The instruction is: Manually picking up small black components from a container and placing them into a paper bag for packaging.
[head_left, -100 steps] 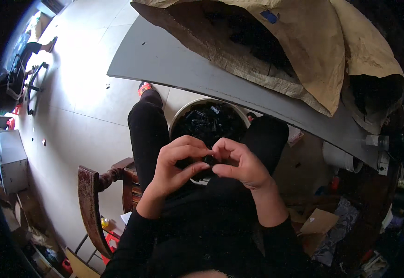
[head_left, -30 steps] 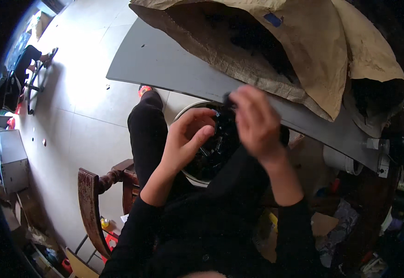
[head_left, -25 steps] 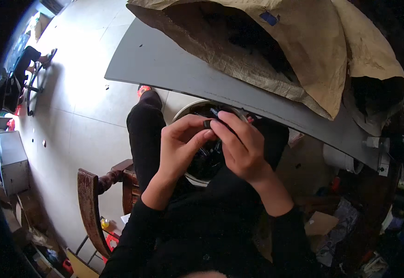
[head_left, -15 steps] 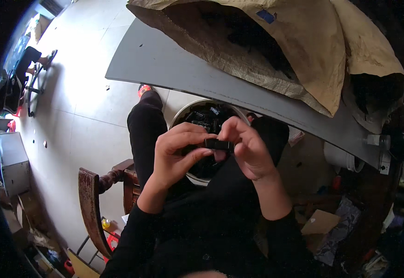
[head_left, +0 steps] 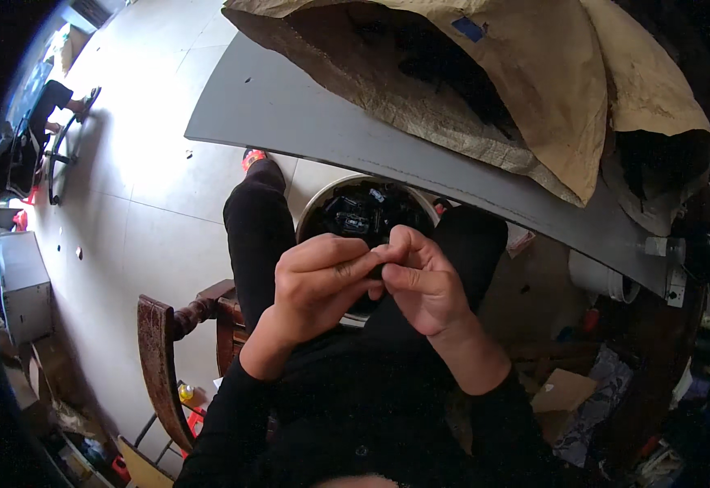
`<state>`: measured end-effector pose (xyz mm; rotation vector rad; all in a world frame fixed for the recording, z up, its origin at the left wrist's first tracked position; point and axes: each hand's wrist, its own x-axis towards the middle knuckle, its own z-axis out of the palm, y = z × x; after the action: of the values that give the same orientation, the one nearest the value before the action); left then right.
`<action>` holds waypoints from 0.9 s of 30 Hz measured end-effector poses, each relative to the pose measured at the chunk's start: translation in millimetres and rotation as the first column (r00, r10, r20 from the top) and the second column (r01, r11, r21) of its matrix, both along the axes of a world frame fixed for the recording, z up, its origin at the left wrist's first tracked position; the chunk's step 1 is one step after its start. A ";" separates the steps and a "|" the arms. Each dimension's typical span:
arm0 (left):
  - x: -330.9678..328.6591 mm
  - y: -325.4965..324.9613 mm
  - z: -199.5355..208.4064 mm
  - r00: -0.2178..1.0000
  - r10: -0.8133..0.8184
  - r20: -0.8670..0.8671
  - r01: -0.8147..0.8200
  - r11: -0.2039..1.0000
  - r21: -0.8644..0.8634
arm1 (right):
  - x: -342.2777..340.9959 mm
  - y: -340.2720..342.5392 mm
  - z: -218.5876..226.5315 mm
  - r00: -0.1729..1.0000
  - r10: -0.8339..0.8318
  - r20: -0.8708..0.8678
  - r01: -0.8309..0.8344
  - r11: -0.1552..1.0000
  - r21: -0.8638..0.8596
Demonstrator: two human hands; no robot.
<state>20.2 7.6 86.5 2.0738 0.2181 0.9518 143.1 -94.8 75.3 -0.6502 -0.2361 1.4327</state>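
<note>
Over the bucket my two hands meet, fingertips pressed together around a small black part (head_left: 378, 272). My left hand (head_left: 319, 281) is closed on its one side, thumb below the bent fingers. My right hand (head_left: 425, 285) pinches it from the other side with thumb and forefinger. The fingers cover most of the part, so its exact kind cannot be made out. Below, between my knees, stands a round pale bucket (head_left: 317, 195) holding several shiny black plastic pieces (head_left: 353, 218).
A grey tabletop (head_left: 290, 110) slants across beyond the bucket. Large open brown paper sacks (head_left: 558, 106) with dark contents lie on it. A wooden chair (head_left: 160, 358) is at my left. Boxes (head_left: 23, 276) line the left side; a person's leg (head_left: 50, 106) shows at far left.
My right hand has come in closer and lower, its thumb and forefinger now on the black part. My left fingers have curled further, and the part is mostly covered.
</note>
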 end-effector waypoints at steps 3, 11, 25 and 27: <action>-5.5 -3.0 2.3 0.998 0.010 -0.061 -0.015 0.996 -0.086 | 3.0 0.7 -2.1 0.993 0.114 -0.030 -0.113 0.993 0.025; -17.8 -4.0 -8.5 0.989 -0.145 -0.044 0.127 0.953 -0.276 | 1.1 -8.2 3.7 0.957 0.280 0.079 -0.272 0.957 -0.099; -13.0 -22.6 -12.2 0.994 0.074 -0.078 -0.077 0.996 -0.041 | -24.3 -22.1 -13.0 0.996 0.010 0.089 0.003 0.989 -0.145; -15.1 -15.5 -11.2 0.994 0.064 -0.093 -0.068 0.997 -0.040 | -24.5 -21.9 -12.4 0.916 0.068 0.395 0.010 0.981 -0.192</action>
<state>5.1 -8.0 75.3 2.0838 0.3547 0.8840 118.7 -116.7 62.9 -1.1044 -0.4345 1.3494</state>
